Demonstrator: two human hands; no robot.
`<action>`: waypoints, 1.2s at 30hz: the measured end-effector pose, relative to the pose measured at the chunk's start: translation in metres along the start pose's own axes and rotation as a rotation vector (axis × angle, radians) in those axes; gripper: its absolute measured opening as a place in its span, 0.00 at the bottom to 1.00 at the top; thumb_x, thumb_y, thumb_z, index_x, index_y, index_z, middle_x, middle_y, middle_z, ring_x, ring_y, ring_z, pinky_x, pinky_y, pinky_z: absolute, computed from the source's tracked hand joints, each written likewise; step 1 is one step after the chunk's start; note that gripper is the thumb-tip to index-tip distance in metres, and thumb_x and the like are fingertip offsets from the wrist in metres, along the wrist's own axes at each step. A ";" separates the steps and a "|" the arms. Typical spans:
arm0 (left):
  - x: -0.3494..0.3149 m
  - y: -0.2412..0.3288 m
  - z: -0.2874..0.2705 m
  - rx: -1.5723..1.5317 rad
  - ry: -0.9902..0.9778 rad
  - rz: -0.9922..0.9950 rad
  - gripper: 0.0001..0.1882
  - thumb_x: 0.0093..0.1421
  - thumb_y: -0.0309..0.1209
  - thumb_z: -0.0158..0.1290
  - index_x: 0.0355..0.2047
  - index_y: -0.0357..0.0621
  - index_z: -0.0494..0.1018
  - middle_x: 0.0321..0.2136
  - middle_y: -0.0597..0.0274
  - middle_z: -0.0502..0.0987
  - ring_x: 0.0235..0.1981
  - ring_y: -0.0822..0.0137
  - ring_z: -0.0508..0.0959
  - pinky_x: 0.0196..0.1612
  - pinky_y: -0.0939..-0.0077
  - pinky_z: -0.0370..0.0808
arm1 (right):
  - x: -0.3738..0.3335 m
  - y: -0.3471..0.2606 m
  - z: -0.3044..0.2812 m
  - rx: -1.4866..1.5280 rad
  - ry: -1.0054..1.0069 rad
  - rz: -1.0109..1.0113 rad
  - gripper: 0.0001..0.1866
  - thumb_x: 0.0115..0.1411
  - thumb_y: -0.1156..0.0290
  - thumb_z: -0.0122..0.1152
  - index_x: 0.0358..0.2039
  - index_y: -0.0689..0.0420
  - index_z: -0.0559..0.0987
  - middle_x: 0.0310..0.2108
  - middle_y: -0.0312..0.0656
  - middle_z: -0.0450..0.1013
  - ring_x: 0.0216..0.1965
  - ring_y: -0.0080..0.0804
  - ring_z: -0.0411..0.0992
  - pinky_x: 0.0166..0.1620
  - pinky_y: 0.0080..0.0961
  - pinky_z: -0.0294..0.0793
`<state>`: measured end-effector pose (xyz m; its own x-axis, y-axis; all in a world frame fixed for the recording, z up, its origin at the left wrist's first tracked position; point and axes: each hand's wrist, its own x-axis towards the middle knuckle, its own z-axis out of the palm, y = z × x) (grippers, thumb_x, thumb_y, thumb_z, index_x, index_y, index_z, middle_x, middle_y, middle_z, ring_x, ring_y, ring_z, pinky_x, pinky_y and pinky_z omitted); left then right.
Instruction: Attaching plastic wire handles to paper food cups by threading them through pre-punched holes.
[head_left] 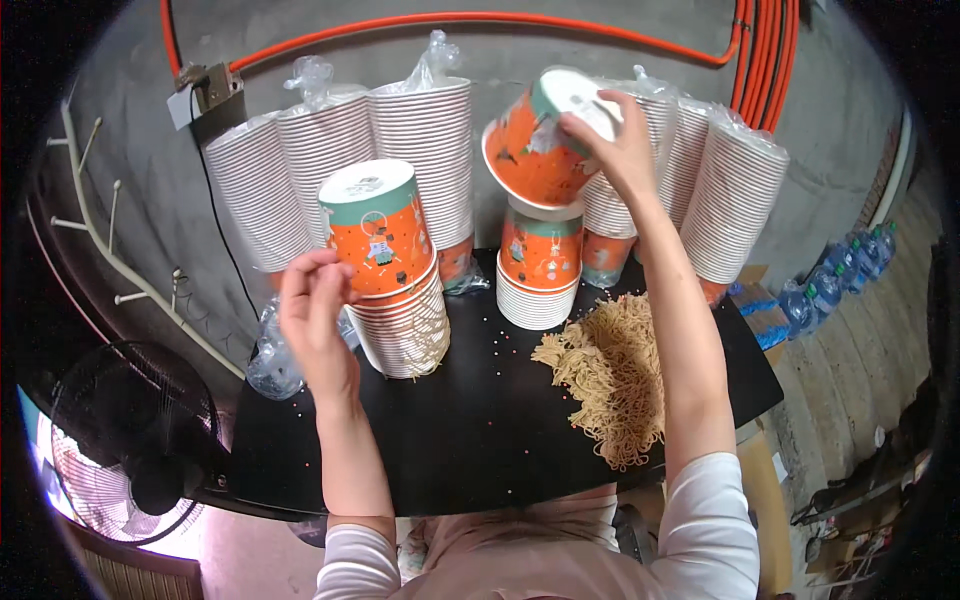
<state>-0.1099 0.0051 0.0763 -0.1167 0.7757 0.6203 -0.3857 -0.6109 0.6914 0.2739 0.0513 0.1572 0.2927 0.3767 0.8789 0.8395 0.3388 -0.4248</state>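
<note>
My right hand (622, 145) grips an orange-and-green paper bucket (525, 150) by its white base, fingers and thumb around the bottom edge. The bucket is upside down and tilted, just above a shorter stack of upturned buckets (540, 262). On the left, my left hand (318, 310) has loosely bent fingers with nothing visible in them. It is beside a taller stack of upturned buckets (385, 240), whose lower rims have thin tan bands (432, 325) hanging over them. A tangled pile of tan rubber bands (615, 385) lies on the table, left of my right forearm.
Tall stacks of buckets in clear plastic (425, 150) line the back of the black table (470, 440). Crumpled clear plastic (275, 350) lies at the left edge. A fan (135, 440) stands at lower left. Bottles (825, 285) stand on the right. Small pellets dot the tabletop.
</note>
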 end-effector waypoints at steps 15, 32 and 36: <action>-0.024 0.013 0.017 -0.293 -0.246 -0.222 0.23 0.59 0.20 0.58 0.55 0.29 0.69 0.48 0.51 0.80 0.47 0.66 0.81 0.54 0.73 0.76 | -0.151 -0.011 -0.045 0.794 -0.215 0.291 0.32 0.69 0.47 0.55 0.61 0.62 0.69 0.58 0.46 0.70 0.58 0.33 0.69 0.61 0.34 0.67; -0.033 -0.003 0.022 0.532 -0.849 -0.449 0.10 0.59 0.19 0.59 0.42 0.31 0.78 0.29 0.59 0.85 0.30 0.78 0.82 0.34 0.82 0.75 | -0.218 0.099 -0.125 -0.493 -0.544 0.298 0.06 0.57 0.72 0.68 0.34 0.59 0.85 0.37 0.49 0.78 0.37 0.48 0.79 0.42 0.40 0.76; -0.033 -0.003 0.027 0.715 -0.969 -0.379 0.11 0.57 0.23 0.62 0.41 0.35 0.79 0.27 0.56 0.84 0.26 0.75 0.82 0.31 0.79 0.74 | -0.226 0.094 -0.111 -0.538 -0.762 0.390 0.14 0.54 0.61 0.72 0.33 0.59 0.84 0.38 0.51 0.79 0.38 0.48 0.79 0.42 0.42 0.77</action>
<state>-0.0800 -0.0232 0.0639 0.7267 0.6711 0.1466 0.3675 -0.5602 0.7424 0.3373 -0.0974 -0.0568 0.3781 0.8922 0.2471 0.8977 -0.2881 -0.3334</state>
